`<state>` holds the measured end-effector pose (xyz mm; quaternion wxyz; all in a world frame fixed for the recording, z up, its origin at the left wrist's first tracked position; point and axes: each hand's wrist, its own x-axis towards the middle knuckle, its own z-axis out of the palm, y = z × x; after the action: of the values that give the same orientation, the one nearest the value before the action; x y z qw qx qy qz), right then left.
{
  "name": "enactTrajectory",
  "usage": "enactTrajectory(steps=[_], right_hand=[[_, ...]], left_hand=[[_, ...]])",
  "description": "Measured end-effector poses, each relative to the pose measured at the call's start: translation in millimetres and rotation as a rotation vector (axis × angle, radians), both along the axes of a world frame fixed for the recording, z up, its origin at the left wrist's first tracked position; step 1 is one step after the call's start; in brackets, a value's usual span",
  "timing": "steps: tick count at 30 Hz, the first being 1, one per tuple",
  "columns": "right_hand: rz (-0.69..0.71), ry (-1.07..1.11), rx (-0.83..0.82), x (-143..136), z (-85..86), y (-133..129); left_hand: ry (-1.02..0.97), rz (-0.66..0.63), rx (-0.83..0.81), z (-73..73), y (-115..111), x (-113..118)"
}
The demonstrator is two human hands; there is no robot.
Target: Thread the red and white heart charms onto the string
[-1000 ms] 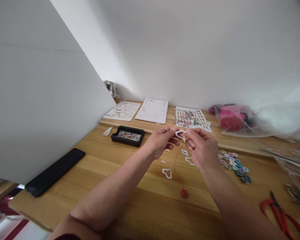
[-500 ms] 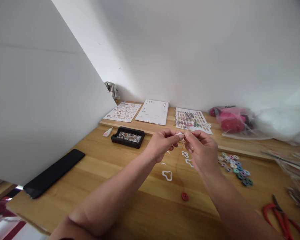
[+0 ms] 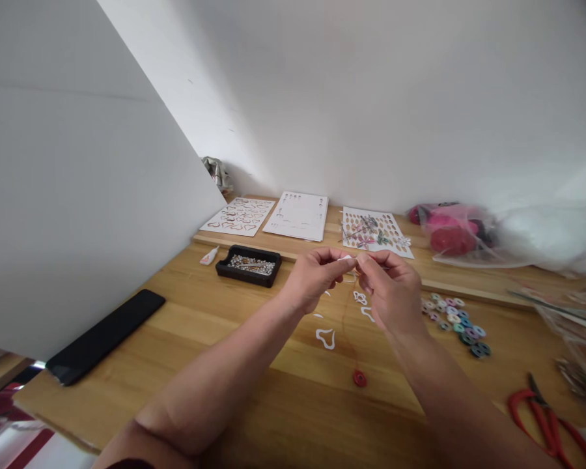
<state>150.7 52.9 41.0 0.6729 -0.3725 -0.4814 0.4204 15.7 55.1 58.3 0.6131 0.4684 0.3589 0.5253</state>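
My left hand [image 3: 315, 277] pinches a small white paper-like piece [image 3: 346, 258] between thumb and fingers. Thumb against fingertips, my right hand [image 3: 393, 283] meets it at the piece's right end, where a bit of red thread shows. That thin red thread [image 3: 344, 319] hangs from between the hands to a red bobbin [image 3: 359, 378] lying on the table. Below the hands lie several white cut-out outlines, among them a curved loop [image 3: 325, 339] and a flower-like shape [image 3: 360, 298]. What exactly the fingertips press together is partly hidden.
A black tray of beads [image 3: 249, 266] and a glue tube [image 3: 209, 256] stand left of the hands, with a black phone-like slab [image 3: 107, 335] nearer. Patterned sheets [image 3: 295, 216] lie behind. Coloured bobbins [image 3: 461, 319], red-handled pliers [image 3: 542, 417] and plastic bags [image 3: 469, 238] are rightward.
Both hands stay together at nearly the same spot, still pinching the white piece. The view has shifted slightly; the things on the table lie as before.
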Motion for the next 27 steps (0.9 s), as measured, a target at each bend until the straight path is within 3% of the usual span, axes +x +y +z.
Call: enactTrajectory(steps=[10,18,23,27], right_hand=[[0.098,0.054,-0.004,-3,3.3,-2],[0.264,0.177,-0.188,-9,5.6,-4],[0.237,0.096,-0.170,-11,0.0,-5],[0.097,-0.098,-0.092,-9,-1.8,-9]], left_hand=[[-0.002,0.060,0.074,1.7,2,-1],[-0.081,0.094,0.063,8.7,2,-4],[-0.051,0.155,0.089,5.2,7,-7],[0.051,0.236,0.150,0.8,13,-12]])
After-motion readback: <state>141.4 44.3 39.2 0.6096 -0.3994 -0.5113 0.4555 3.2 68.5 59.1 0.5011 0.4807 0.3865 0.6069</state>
